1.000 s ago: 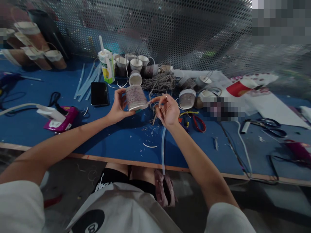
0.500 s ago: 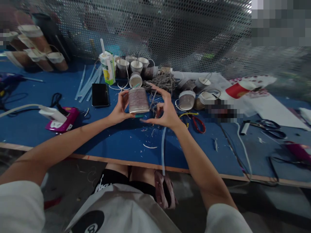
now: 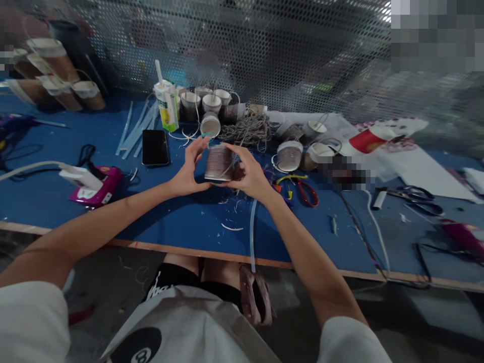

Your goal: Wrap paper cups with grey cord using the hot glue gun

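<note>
A small cup wrapped in grey-brown cord is held up over the blue table, its side facing me. My right hand grips it from the right, fingers along the top and thumb beneath. On the other side, my left hand is open around the cup's left side. Its fingers and thumb are spread, with a gap between palm and cup; whether the thumb tip touches the base I cannot tell. Behind the cup lies a heap of loose grey cord. A clear glue stick hangs over the table's front edge below my right wrist.
Several cord-wrapped cups stand at the back beside a drink carton. A phone and purple power block lie left. Right are yellow-handled pliers, scissors and another wrapped cup.
The cup has shifted slightly right and down, out of my left hand's hold. My right hand has closed in and taken it, while my left fingers have opened away.
</note>
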Available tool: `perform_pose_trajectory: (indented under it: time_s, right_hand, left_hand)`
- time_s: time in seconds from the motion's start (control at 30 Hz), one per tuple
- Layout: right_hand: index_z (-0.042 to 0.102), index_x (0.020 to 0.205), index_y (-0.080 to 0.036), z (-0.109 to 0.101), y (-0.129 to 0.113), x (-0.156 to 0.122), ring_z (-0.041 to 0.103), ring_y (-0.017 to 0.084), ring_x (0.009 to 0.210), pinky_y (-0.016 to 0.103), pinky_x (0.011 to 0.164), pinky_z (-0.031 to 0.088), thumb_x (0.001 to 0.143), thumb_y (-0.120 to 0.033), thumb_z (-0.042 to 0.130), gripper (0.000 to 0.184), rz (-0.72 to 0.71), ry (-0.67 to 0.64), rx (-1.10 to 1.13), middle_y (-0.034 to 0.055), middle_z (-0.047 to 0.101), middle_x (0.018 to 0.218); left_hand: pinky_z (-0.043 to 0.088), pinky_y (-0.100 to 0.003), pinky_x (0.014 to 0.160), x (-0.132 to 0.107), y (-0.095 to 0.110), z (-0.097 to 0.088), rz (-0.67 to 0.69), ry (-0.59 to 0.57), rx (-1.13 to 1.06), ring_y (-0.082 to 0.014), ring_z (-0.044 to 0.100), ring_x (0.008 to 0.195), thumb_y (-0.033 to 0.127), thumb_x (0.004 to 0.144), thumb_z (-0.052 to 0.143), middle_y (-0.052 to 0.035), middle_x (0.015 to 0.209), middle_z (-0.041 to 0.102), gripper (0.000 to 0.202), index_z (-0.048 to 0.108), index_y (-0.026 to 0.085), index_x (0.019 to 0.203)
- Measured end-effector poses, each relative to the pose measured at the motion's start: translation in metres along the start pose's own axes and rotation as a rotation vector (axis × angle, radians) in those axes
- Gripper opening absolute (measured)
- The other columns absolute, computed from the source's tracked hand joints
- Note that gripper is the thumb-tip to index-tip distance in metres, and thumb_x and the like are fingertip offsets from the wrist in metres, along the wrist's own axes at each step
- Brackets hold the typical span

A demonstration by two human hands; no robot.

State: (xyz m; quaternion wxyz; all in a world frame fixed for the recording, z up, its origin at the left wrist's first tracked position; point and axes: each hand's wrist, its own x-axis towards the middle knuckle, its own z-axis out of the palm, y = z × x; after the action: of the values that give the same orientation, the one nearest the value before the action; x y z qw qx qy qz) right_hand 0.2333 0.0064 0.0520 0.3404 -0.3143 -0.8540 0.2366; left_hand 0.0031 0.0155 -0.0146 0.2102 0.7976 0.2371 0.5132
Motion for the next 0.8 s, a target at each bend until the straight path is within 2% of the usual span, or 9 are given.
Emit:
perform_pose_trajectory:
  time_s: [0.1,0.3,0.43,0.5,0.57,0.67,0.8]
  right_hand:
    - [0.041,0.149,-0.025,0.001,-0.002,-0.001,0.043,0.035,0.142,0.054,0.109,0.049,0.076,-0.048,0.08,0.086,-0.019,-0.037,-0.029,0.0147,0.045,0.153]
    - [0.034,0.153,-0.03,0.003,-0.003,-0.003,0.045,0.037,0.141,0.057,0.107,0.05,0.078,-0.05,0.078,0.09,0.073,-0.079,-0.064,0.0135,0.038,0.158]
    - [0.039,0.149,-0.027,-0.002,-0.003,-0.002,0.059,0.036,0.123,0.054,0.096,0.056,0.077,-0.058,0.077,0.087,0.159,-0.071,-0.136,0.016,0.043,0.153]
    - [0.042,0.146,-0.025,-0.005,-0.003,-0.002,0.066,0.034,0.108,0.052,0.09,0.058,0.076,-0.058,0.078,0.085,0.215,-0.098,-0.199,0.017,0.047,0.148]
    - [0.043,0.144,-0.022,-0.008,-0.003,-0.001,0.067,0.033,0.104,0.052,0.087,0.059,0.076,-0.055,0.079,0.083,0.248,-0.126,-0.287,0.0176,0.049,0.144]
    - [0.05,0.137,-0.019,-0.01,-0.001,-0.002,0.059,0.036,0.119,0.054,0.095,0.055,0.079,-0.046,0.079,0.069,0.235,-0.156,-0.41,0.017,0.054,0.135]
    - [0.063,0.117,-0.018,-0.011,0.012,-0.002,0.051,0.04,0.126,0.063,0.105,0.047,0.086,-0.027,0.071,0.034,0.196,-0.138,-0.548,0.0162,0.06,0.124]
  left_hand:
    - [0.037,-0.056,0.122,0.0,0.0,-0.002,0.029,-0.026,0.06,-0.0331,0.037,0.15,0.053,0.08,0.075,-0.019,0.159,0.034,0.101,0.011,0.031,0.155]
    - [0.053,-0.048,0.108,0.0,-0.001,-0.005,0.051,0.007,0.141,-0.0316,0.052,0.138,0.044,0.081,0.075,-0.0177,0.149,0.047,0.089,0.026,0.025,0.153]
    - [0.056,-0.046,0.103,0.001,0.002,-0.006,0.056,0.029,0.232,-0.03,0.055,0.131,0.041,0.079,0.076,-0.0155,0.14,0.053,0.088,0.028,0.023,0.152]
    - [0.056,-0.047,0.103,0.001,0.005,-0.005,0.04,0.018,0.258,-0.0297,0.056,0.128,0.044,0.08,0.075,-0.0153,0.137,0.054,0.089,0.027,0.023,0.152]
    - [0.056,-0.048,0.103,0.001,0.008,-0.005,0.008,0.021,0.295,-0.0295,0.056,0.127,0.046,0.08,0.074,-0.0149,0.136,0.053,0.087,0.028,0.024,0.151]
    - [0.057,-0.046,0.1,0.002,0.01,-0.006,-0.032,0.092,0.341,-0.0299,0.053,0.129,0.05,0.08,0.074,-0.0146,0.137,0.048,0.084,0.032,0.025,0.149]
    - [0.059,-0.043,0.096,0.004,0.01,-0.009,-0.028,0.247,0.364,-0.03,0.05,0.13,0.057,0.08,0.072,-0.0141,0.135,0.044,0.082,0.035,0.027,0.146]
